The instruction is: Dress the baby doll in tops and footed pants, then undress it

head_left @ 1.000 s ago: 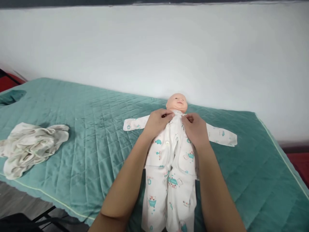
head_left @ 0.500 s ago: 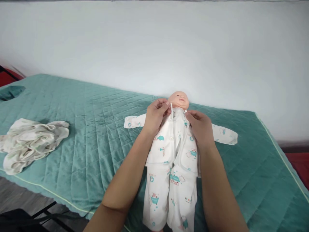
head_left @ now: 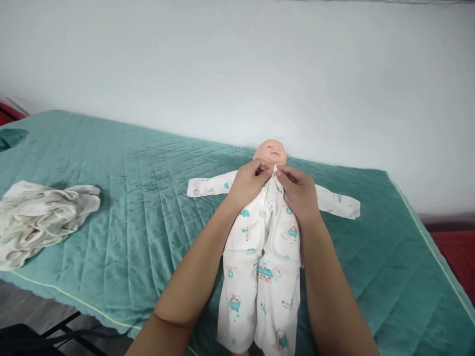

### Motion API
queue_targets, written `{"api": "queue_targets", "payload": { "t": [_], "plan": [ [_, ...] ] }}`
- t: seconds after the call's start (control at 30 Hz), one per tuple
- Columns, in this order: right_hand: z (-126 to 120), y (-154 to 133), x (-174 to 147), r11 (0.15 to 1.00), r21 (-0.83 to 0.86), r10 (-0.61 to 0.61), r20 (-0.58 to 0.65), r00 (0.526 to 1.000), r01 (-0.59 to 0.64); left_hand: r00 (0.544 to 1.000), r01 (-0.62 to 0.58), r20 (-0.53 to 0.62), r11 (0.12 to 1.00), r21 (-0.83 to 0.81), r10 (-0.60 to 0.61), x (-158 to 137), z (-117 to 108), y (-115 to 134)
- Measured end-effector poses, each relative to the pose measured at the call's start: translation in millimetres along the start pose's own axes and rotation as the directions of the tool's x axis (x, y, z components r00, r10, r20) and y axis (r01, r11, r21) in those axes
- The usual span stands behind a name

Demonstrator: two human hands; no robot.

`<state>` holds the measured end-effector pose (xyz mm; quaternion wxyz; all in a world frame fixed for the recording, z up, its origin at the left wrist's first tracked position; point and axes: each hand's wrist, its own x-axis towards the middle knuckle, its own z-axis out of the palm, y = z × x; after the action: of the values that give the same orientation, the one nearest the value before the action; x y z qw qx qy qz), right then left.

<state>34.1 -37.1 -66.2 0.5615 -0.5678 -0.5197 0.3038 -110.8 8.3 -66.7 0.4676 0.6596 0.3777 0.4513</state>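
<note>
A baby doll [head_left: 271, 150] lies on its back, head toward the wall. It wears a white printed jacket [head_left: 248, 230] and matching trousers [head_left: 237, 301]; both sleeves stretch out sideways. At the neck, my left hand [head_left: 252, 182] pinches one front edge of the jacket. My right hand [head_left: 298, 190] pinches the opposite edge at the collar, with its fingertips close to the left ones. Below the hands the jacket front hangs open in a narrow gap, and a button shows on the left-hand edge. My fingers hide the collar's fastening.
The doll rests on a green quilted bed cover [head_left: 148, 207]. A crumpled pale cloth [head_left: 48, 217] lies at the left. Behind the bed stands a white wall [head_left: 237, 69]. Something red [head_left: 451, 257] shows beyond the right edge, and a black frame [head_left: 70, 331] at lower left.
My two hands have come together at the doll's neck, drawing the jacket's front edges closer. Earlier they were apart, the left one lifting its edge. The view has shifted slightly.
</note>
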Motion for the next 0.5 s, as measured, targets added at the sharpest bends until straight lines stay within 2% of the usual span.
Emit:
{"api": "queue_targets", "payload": {
  "t": [0.27,0.5],
  "plan": [
    [-4.7,4.3,-2.4,0.989,0.093,0.107,0.082,0.991,-0.115,1.0,0.018,-0.007,0.997,-0.071,-0.018,1.3,-1.3,-2.6],
    [-4.7,3.8,-2.9,0.989,0.103,0.091,0.136,0.986,-0.106,1.0,0.018,-0.011,0.999,-0.042,-0.018,1.5,-0.6,-2.1]
  ]
}}
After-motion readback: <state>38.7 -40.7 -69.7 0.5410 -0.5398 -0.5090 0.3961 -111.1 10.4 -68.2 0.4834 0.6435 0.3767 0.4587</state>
